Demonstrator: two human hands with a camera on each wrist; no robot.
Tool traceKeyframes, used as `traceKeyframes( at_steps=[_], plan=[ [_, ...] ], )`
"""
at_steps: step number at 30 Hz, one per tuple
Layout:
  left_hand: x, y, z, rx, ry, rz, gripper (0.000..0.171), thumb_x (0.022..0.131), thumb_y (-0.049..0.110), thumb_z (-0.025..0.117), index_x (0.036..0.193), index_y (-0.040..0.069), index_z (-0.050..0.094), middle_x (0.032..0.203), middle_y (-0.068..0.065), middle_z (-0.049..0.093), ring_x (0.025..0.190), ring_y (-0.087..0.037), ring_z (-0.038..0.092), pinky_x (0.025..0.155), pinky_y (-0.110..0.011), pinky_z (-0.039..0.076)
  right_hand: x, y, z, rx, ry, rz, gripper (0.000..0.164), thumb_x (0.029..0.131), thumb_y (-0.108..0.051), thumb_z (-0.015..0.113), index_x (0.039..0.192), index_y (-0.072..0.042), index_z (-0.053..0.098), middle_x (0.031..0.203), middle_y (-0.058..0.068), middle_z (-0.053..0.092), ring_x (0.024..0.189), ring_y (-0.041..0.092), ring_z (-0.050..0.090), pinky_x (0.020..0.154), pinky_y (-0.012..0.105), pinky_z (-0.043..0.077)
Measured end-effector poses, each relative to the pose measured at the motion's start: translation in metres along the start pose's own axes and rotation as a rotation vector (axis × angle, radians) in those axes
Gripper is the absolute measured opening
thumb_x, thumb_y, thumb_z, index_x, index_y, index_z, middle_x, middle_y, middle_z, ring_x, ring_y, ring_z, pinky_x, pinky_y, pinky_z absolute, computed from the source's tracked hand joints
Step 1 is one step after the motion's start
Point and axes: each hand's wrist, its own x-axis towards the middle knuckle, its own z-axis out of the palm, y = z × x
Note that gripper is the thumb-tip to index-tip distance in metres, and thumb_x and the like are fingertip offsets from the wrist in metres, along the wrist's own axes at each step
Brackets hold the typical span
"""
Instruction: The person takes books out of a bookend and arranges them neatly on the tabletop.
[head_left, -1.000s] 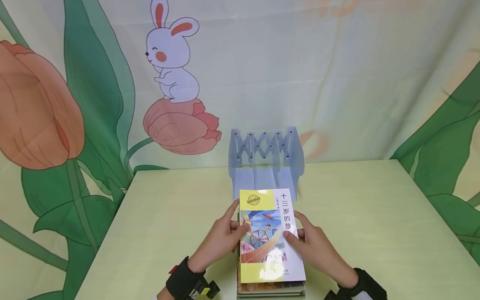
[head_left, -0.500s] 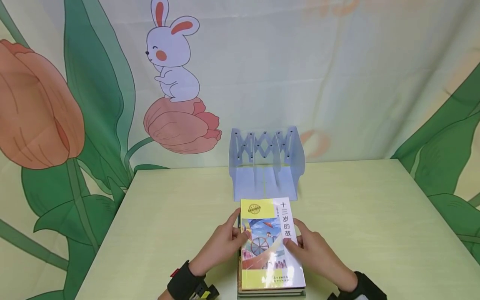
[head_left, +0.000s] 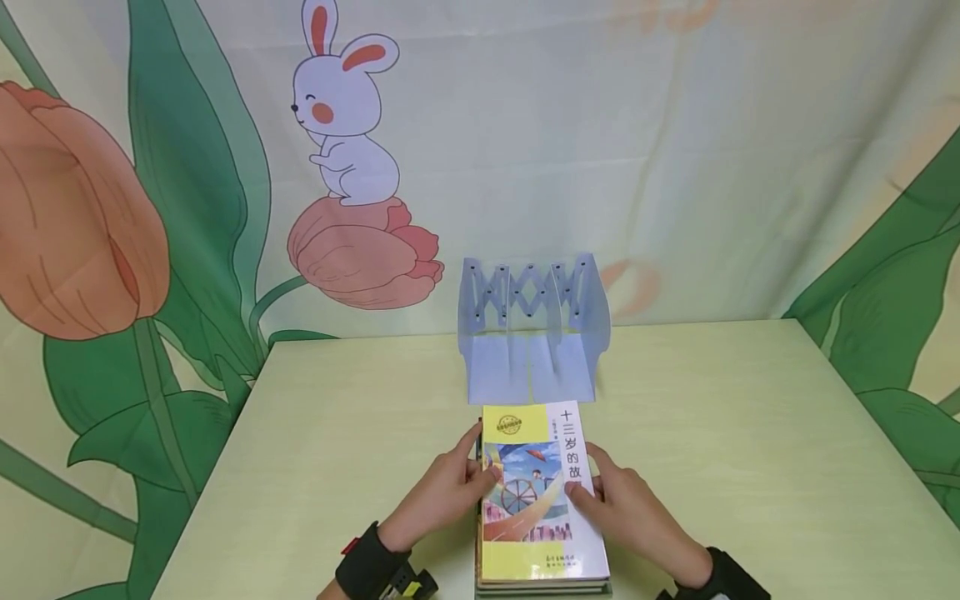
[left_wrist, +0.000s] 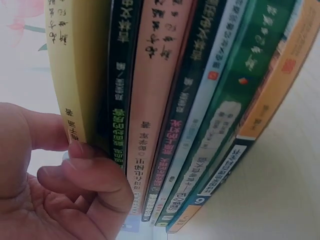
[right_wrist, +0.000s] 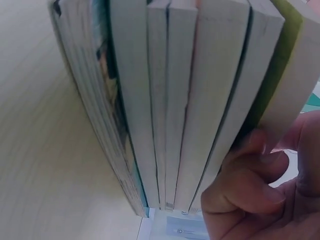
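Observation:
A yellow-and-white paperback book (head_left: 525, 496) lies face up above a stack of several books (head_left: 543, 588). Along its left edge my left hand (head_left: 444, 490) pinches it, thumb on the cover; my right hand (head_left: 633, 510) does likewise on the right. In the left wrist view, the fingers of my left hand (left_wrist: 75, 192) curl under the yellow spine (left_wrist: 70, 65), beside dark, pink and green spines (left_wrist: 247, 65). A dark gap shows under the paperback in the right wrist view, where my right hand (right_wrist: 257, 182) tucks fingers below it, next to white page edges (right_wrist: 172, 100).
Just behind the books, a pale blue expanding book rack (head_left: 566, 367) stands on the light yellow table (head_left: 712, 417), its slots facing me. A cloth backdrop (head_left: 510, 167) with a rabbit and tulips hangs behind the table's far edge.
Both hands have drawn the paperback towards me and down over the stack. It now covers the brown cover that showed beneath it, and its far edge has moved away from the rack.

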Motion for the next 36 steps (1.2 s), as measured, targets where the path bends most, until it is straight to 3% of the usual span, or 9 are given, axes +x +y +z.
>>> traceKeyframes(
  at_steps=[7, 15, 22, 30, 36],
  plan=[
    [0.001, -0.002, -0.001, 0.018, 0.002, 0.003, 0.077, 0.098, 0.03, 0.057, 0.156, 0.001, 0.015, 0.055, 0.008, 0.039, 0.045, -0.006, 0.029, 0.047, -0.022, 0.023, 0.001, -0.002, 0.001, -0.033, 0.006, 0.012, 0.063, 0.096, -0.026, 0.062, 0.148, 0.0, 0.036, 0.065, -0.008, 0.062, 0.05, 0.005, 0.049, 0.045, 0.019, 0.029],
    [0.001, -0.003, 0.0, 0.04, -0.003, 0.008, 0.075, 0.098, 0.027, 0.056, 0.154, -0.003, 0.018, 0.054, 0.01, 0.037, 0.045, -0.005, 0.028, 0.047, -0.021, 0.022, 0.003, 0.0, 0.001, -0.069, 0.021, 0.016, 0.064, 0.094, -0.026, 0.065, 0.146, 0.001, 0.038, 0.059, -0.006, 0.05, 0.046, 0.003, 0.04, 0.044, 0.018, 0.027],
    [0.0, -0.007, 0.0, 0.079, 0.019, 0.018, 0.074, 0.097, 0.03, 0.057, 0.153, -0.003, 0.022, 0.054, 0.009, 0.038, 0.045, -0.004, 0.03, 0.047, -0.021, 0.023, 0.004, -0.002, 0.001, -0.077, 0.026, 0.035, 0.064, 0.093, -0.026, 0.066, 0.146, 0.0, 0.039, 0.058, -0.005, 0.05, 0.046, 0.004, 0.04, 0.044, 0.018, 0.026],
    [-0.004, -0.004, -0.002, 0.15, 0.127, 0.01, 0.054, 0.098, 0.027, 0.058, 0.144, 0.001, 0.044, 0.058, 0.007, 0.044, 0.047, -0.005, 0.036, 0.054, -0.021, 0.029, 0.005, -0.002, 0.001, -0.104, 0.088, 0.052, 0.07, 0.089, -0.026, 0.071, 0.147, -0.004, 0.039, 0.065, -0.005, 0.05, 0.05, 0.005, 0.042, 0.047, 0.019, 0.03],
    [-0.008, 0.008, -0.006, 0.256, 0.263, 0.079, 0.036, 0.096, 0.022, 0.06, 0.128, 0.005, 0.061, 0.068, 0.006, 0.05, 0.055, -0.005, 0.04, 0.057, -0.021, 0.032, 0.002, -0.003, -0.002, -0.132, 0.157, -0.009, 0.063, 0.087, -0.025, 0.073, 0.142, -0.012, 0.046, 0.082, -0.004, 0.051, 0.055, 0.003, 0.04, 0.049, 0.018, 0.031]
  ],
)
